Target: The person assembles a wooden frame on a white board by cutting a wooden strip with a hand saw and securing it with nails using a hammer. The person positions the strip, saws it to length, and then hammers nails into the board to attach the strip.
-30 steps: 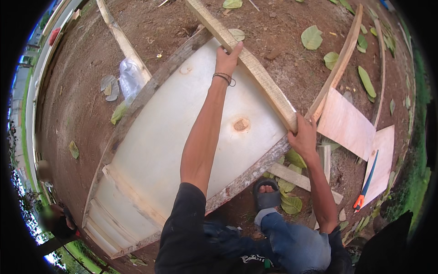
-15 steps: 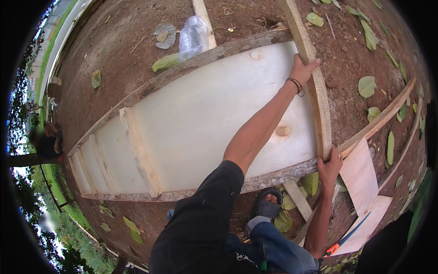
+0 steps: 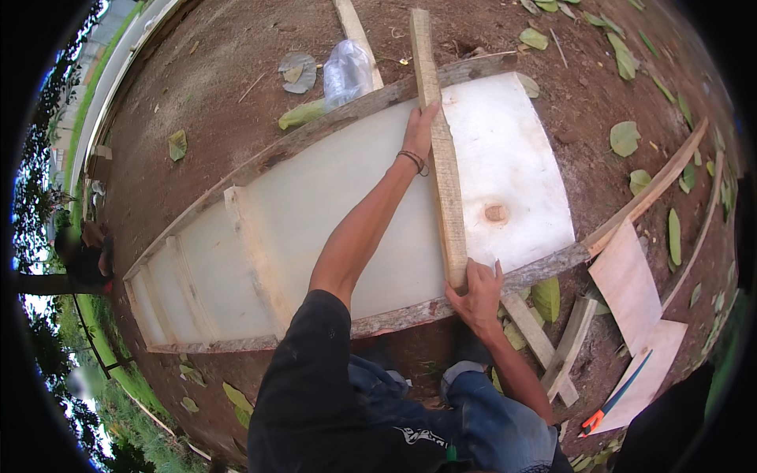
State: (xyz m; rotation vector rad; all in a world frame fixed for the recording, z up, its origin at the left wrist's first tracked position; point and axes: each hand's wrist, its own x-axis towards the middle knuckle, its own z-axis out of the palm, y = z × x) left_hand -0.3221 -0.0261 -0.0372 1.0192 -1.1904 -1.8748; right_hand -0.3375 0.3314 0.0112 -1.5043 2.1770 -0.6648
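A length of sawn timber (image 3: 444, 177) lies crosswise over a long wooden frame, spanning its two rough-edged side rails. My left hand (image 3: 420, 130), with dark bands at the wrist, grips the timber near the far rail (image 3: 315, 126). At the timber's near end, over the near rail (image 3: 394, 319), my right hand (image 3: 479, 298) holds it with thumb and fingers. Pale sheet board (image 3: 520, 158) fills the frame beneath and shows a round knot to the right of the timber. Slimmer crosspieces (image 3: 254, 260) cross the frame toward its left end.
An orange-handled handsaw (image 3: 619, 398) rests on pale board offcuts (image 3: 631, 292) at right. Short wood pieces (image 3: 569, 347) lie by my right forearm. A clear plastic bag (image 3: 348, 75) sits beyond the far rail. Leaves dot the brown soil; another person (image 3: 85, 252) is at far left.
Both hands have shifted the timber leftward along the frame, from near its right end. The board's right end is now uncovered. My feet and legs have moved left too.
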